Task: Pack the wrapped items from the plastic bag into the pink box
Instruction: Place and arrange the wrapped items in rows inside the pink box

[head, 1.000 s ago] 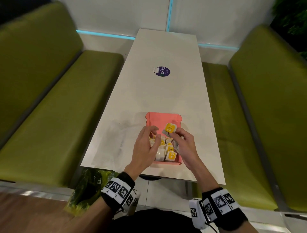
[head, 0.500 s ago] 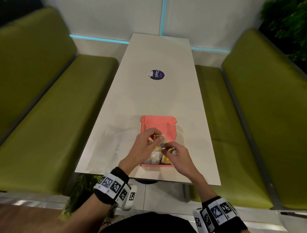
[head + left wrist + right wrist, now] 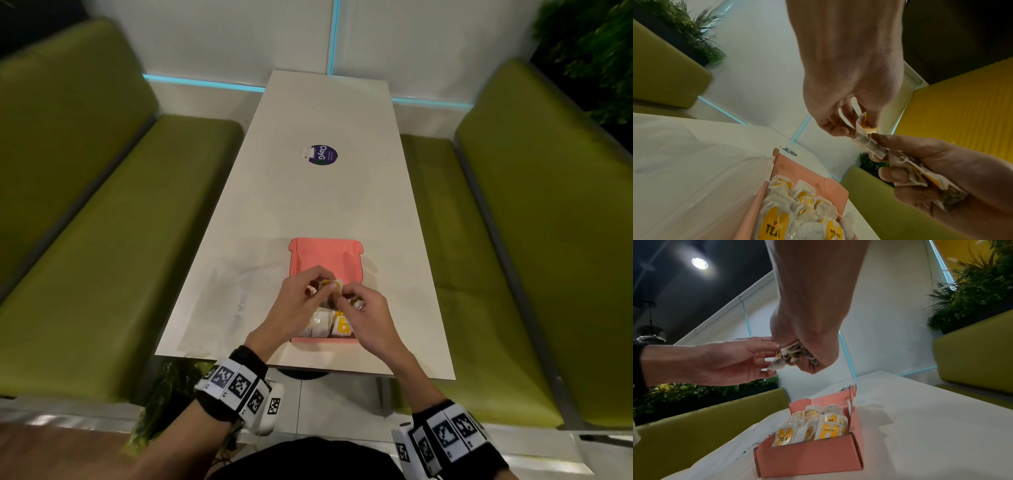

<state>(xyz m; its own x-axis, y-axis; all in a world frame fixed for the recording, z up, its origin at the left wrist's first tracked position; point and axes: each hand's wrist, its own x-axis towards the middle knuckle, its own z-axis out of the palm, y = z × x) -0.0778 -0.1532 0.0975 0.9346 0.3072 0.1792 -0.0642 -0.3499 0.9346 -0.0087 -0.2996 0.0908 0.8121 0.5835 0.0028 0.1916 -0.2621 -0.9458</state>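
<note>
The open pink box (image 3: 323, 250) sits near the table's front edge, with several white tea bags with yellow tags (image 3: 337, 327) standing in its near half. Above the box my right hand (image 3: 349, 297) grips a bunch of wrapped tea bags (image 3: 920, 176). My left hand (image 3: 325, 287) pinches one tea bag (image 3: 864, 129) at the end of that bunch. In the right wrist view the bunch (image 3: 797, 352) hangs well above the box (image 3: 812, 456), and the left hand (image 3: 774, 356) reaches in from the left. The flat plastic bag (image 3: 236, 287) lies left of the box.
The white table (image 3: 325, 198) carries a round purple sticker (image 3: 322, 155) farther back. Green benches (image 3: 113, 246) run along both sides. Leafy plants (image 3: 592, 51) stand at the far right.
My left hand has left the bags in the box and come up to the right hand's bunch, where it now pinches one bag. Both hands meet above the box.
</note>
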